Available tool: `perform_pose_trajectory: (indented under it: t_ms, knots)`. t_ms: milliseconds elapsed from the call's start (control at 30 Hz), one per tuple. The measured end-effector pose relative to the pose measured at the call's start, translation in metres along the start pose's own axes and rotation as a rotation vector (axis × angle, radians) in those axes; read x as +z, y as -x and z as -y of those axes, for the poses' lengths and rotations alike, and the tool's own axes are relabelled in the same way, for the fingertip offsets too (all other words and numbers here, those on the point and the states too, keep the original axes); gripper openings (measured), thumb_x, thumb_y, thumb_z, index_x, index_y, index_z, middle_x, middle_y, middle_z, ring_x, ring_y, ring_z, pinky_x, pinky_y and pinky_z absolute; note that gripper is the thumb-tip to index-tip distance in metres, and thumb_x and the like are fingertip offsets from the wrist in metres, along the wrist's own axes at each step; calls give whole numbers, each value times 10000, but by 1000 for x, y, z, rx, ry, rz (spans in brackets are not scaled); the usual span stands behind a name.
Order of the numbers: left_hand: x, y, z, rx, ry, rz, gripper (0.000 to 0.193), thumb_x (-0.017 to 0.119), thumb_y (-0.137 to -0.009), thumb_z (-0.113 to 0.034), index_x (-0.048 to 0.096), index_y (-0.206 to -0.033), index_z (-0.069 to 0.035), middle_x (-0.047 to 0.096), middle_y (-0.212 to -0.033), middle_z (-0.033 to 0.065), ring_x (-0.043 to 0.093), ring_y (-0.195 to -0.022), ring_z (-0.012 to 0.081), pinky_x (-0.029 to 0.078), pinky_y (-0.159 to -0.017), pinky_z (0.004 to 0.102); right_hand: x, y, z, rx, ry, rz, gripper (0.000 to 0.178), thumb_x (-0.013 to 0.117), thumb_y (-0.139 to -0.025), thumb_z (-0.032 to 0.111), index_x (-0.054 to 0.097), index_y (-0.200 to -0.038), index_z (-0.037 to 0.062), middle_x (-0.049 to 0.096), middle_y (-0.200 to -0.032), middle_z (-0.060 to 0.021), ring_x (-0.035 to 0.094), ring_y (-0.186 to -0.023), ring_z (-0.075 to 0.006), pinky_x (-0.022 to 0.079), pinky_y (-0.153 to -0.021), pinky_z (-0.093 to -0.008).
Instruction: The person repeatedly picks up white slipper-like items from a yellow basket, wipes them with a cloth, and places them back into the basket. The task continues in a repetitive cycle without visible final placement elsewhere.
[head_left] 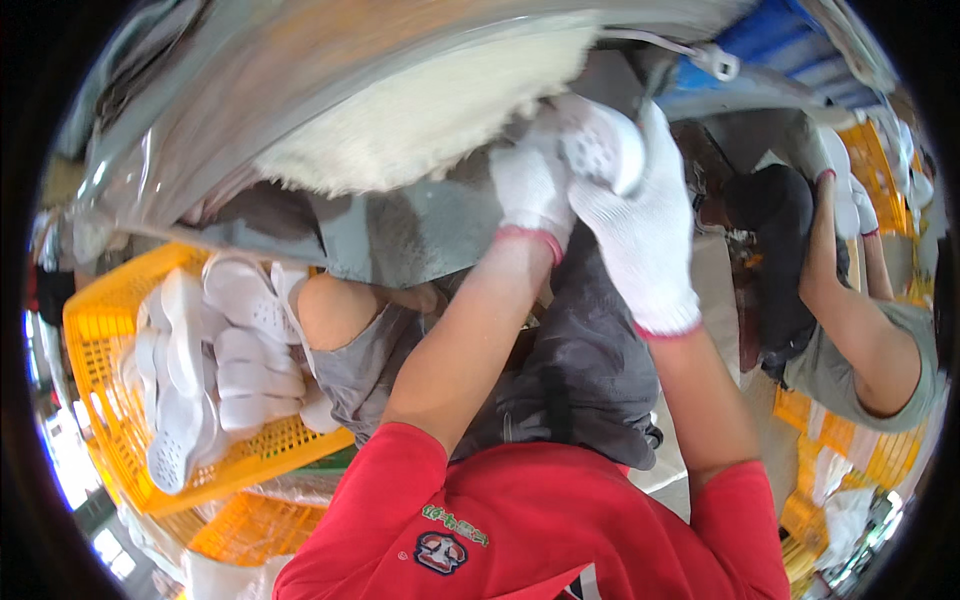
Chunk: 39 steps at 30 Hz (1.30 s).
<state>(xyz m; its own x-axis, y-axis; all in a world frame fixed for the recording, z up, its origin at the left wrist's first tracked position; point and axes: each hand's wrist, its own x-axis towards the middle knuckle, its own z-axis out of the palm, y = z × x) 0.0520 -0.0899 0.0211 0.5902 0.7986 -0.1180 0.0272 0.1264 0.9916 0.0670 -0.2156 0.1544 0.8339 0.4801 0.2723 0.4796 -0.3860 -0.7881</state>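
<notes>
A white clog (606, 150) with small holes in its upper is held between my two gloved hands, close to the grey machine housing. My left hand (537, 178), in a white knit glove with a pink cuff, is closed on the clog from the left, its fingers partly hidden. My right hand (648, 215), gloved the same way, grips it from the right with the thumb along the near side. Just left of the clog lies a cream, fluffy-edged pad or wheel (430, 110) under the housing; whether they touch I cannot tell.
To my left, an orange plastic crate (105, 300) holds several white clogs (255, 375). A second orange crate (255, 528) stands below it. At right, a co-worker's arm (850, 320) reaches toward white shoes by another orange crate (872, 170). A grey metal panel (400, 240) hangs before my knees.
</notes>
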Motion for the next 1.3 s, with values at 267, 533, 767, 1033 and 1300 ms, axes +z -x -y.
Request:
perform_pose_trajectory:
  t_ms: [267,533,767,1033,1300]
  knots:
    - [-115,-15,-45,-249,-1155,325,907,545,-1013,-764,642,-1560,-48,703,-1438,345,707,-1343,406,504,-1191,413,43,-60,-35,-477,726,170,547,870,-815,245,734,-1260,-41,791,-1082,-243,770,-1073,-378,613,-987,-434]
    - [-45,24,-44,-205,14,171,542,788,-1050,-436,765,-1212,81,807,-1091,123,695,-975,119,581,-890,316,-2,-12,10,-196,161,404,595,841,-858,267,700,-1393,48,741,-1316,-195,715,-1185,-390,546,-1043,-508]
    - [-76,48,-41,-473,807,403,617,661,-1126,-503,616,-1520,-31,725,-1405,125,709,-1262,266,580,-1099,432,-13,48,4,-702,536,452,439,727,-878,162,763,-1316,173,765,-1292,-102,757,-1102,-309,595,-927,-460]
    - [-106,15,-14,-316,1108,4,517,559,-1138,-537,675,-1298,-59,751,-1127,141,750,-974,323,627,-823,506,67,57,23,-631,412,384,413,755,-959,179,727,-1354,61,793,-1186,-201,807,-934,-326,647,-758,-438]
    - [-125,22,19,23,30,190,384,533,-1143,-312,721,-1241,8,797,-1113,172,781,-1024,308,622,-880,419,77,44,41,-468,334,316,504,821,-980,235,724,-1474,207,809,-1281,-108,804,-935,-306,645,-804,-393]
